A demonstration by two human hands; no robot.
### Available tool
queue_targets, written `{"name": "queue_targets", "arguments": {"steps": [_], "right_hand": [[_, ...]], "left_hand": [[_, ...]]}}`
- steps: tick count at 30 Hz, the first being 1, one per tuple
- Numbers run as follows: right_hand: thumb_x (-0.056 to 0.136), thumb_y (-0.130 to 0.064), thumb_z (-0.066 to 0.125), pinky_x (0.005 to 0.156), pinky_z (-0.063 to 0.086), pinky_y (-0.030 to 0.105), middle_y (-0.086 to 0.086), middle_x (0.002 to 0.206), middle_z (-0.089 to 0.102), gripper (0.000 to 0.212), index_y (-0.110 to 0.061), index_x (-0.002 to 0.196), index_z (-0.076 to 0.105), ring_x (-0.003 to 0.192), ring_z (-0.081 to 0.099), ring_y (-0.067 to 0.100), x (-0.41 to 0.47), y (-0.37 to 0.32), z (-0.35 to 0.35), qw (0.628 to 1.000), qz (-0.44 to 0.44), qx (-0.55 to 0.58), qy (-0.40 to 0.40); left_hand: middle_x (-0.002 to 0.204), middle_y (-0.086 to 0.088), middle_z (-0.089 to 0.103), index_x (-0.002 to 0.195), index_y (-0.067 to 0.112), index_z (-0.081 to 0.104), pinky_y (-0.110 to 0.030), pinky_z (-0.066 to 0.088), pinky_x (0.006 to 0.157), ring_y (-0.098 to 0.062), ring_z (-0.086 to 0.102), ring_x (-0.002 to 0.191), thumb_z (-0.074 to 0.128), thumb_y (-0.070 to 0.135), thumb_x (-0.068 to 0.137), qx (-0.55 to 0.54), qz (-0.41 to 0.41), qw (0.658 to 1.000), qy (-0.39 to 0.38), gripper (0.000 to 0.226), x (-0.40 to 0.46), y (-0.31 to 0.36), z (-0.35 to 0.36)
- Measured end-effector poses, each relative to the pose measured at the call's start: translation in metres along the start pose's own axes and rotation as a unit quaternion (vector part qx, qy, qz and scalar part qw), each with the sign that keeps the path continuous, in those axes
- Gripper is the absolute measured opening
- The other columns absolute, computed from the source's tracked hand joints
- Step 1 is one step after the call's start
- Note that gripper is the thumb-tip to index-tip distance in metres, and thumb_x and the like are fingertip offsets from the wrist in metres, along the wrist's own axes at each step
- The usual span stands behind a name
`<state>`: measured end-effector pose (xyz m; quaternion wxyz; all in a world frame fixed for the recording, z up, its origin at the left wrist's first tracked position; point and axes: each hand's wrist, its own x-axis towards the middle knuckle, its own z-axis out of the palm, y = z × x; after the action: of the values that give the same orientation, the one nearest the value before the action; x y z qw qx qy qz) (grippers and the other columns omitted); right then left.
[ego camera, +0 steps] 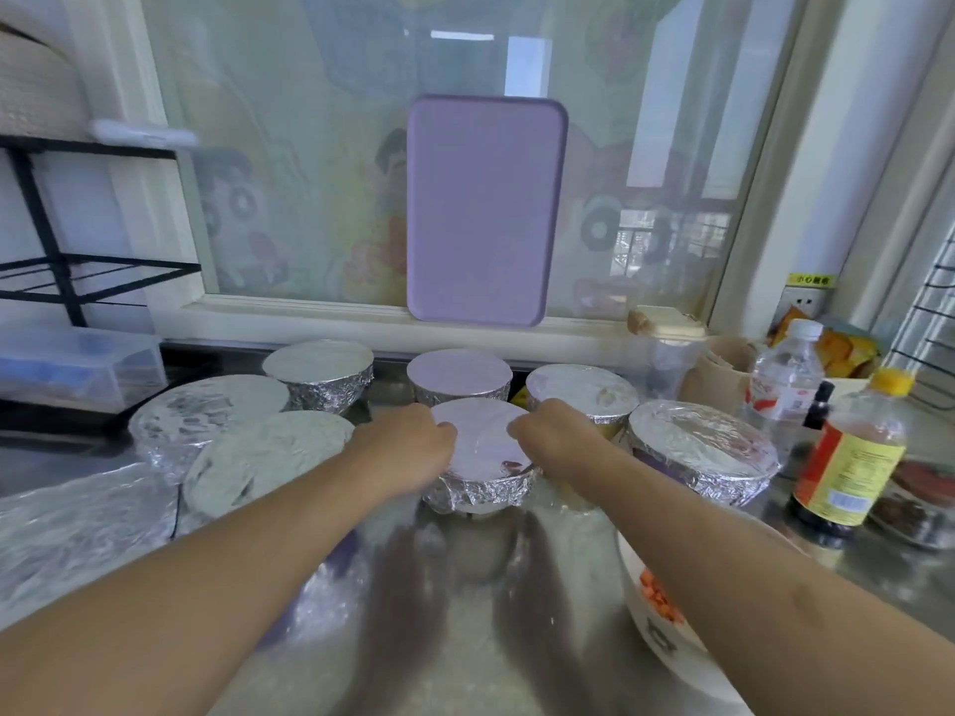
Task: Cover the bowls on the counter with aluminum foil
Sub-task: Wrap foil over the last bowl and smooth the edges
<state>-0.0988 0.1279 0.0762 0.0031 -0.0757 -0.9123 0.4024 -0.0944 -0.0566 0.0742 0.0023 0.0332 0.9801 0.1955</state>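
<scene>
A foil-covered bowl (483,457) sits on the steel surface (568,586) between both hands: the left hand (408,441) and right hand (555,431) clasp its rim on either side. Six more foil-covered bowls ring them, with an uncovered bowl (653,612) of orange pieces under the right forearm.

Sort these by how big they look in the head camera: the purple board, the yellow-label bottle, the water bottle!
1. Purple board, by far the largest.
2. Yellow-label bottle.
3. Water bottle, though it stands farther back, so these two bottles may really be similar.
</scene>
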Motion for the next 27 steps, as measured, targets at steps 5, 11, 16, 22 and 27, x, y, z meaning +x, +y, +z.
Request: {"name": "queue_targets", "arguments": {"steps": [5, 11, 16, 22, 27], "right_hand": [[0.099, -0.014, 0.057, 0.077, 0.062, 0.038, 0.005, 0.079, 0.056, 0.022, -0.017, 0.078, 0.052, 0.064, 0.056, 0.018, -0.002, -0.011, 0.016, 0.995, 0.021, 0.089, -0.043], [0.098, -0.013, 0.056, 0.093, 0.06, 0.046, 0.003, 0.079, 0.053, 0.025, -0.018, 0.075, 0.049, 0.067, 0.054, 0.017, 0.001, -0.027, 0.04, 0.99, 0.028, 0.131, -0.052], [0.095, -0.008, 0.06, 0.078, 0.059, 0.035, 0.001, 0.073, 0.05, 0.028, -0.018, 0.072, 0.047, 0.063, 0.049, 0.015, 0.006, -0.027, 0.05, 0.985, 0.027, 0.168, -0.008], [0.089, 0.007, 0.058, 0.067, 0.054, 0.029, 0.008, 0.078, 0.046, 0.03, -0.012, 0.073, 0.042, 0.082, 0.049, 0.021, 0.018, -0.021, 0.044, 0.993, 0.017, 0.105, -0.048], [0.087, 0.005, 0.048, 0.059, 0.021, 0.035, 0.004, 0.069, 0.028, 0.038, -0.018, 0.064, 0.028, 0.066, 0.021, 0.022, 0.006, -0.024, 0.038, 0.999, -0.018, 0.003, -0.04]], "left_hand": [[0.096, -0.017, 0.055, 0.077, 0.014, 0.045, -0.039, 0.046, 0.083, -0.038, 0.057, 0.098, 0.038, 0.038, 0.102, -0.001, -0.026, 0.998, 0.058, 0.035, 0.006, -0.018, -0.01], [0.099, -0.016, 0.06, 0.085, 0.012, 0.049, -0.037, 0.044, 0.077, -0.037, 0.059, 0.097, 0.041, 0.036, 0.104, -0.007, -0.041, 0.996, 0.08, 0.032, 0.009, -0.043, -0.018], [0.104, -0.02, 0.065, 0.087, 0.013, 0.049, -0.038, 0.04, 0.073, -0.038, 0.059, 0.095, 0.044, 0.037, 0.102, 0.022, -0.039, 0.996, 0.077, 0.029, 0.011, -0.058, -0.018], [0.082, -0.02, 0.059, 0.064, 0.005, 0.047, -0.04, 0.032, 0.062, -0.041, 0.064, 0.085, 0.048, 0.03, 0.099, 0.071, 0.01, 0.992, 0.106, 0.043, 0.006, -0.059, -0.021], [0.063, -0.004, 0.044, 0.068, 0.014, 0.042, -0.038, 0.027, 0.072, -0.023, 0.04, 0.062, 0.046, 0.031, 0.102, 0.111, 0.012, 0.988, 0.11, 0.038, 0.0, -0.058, -0.022]]}}
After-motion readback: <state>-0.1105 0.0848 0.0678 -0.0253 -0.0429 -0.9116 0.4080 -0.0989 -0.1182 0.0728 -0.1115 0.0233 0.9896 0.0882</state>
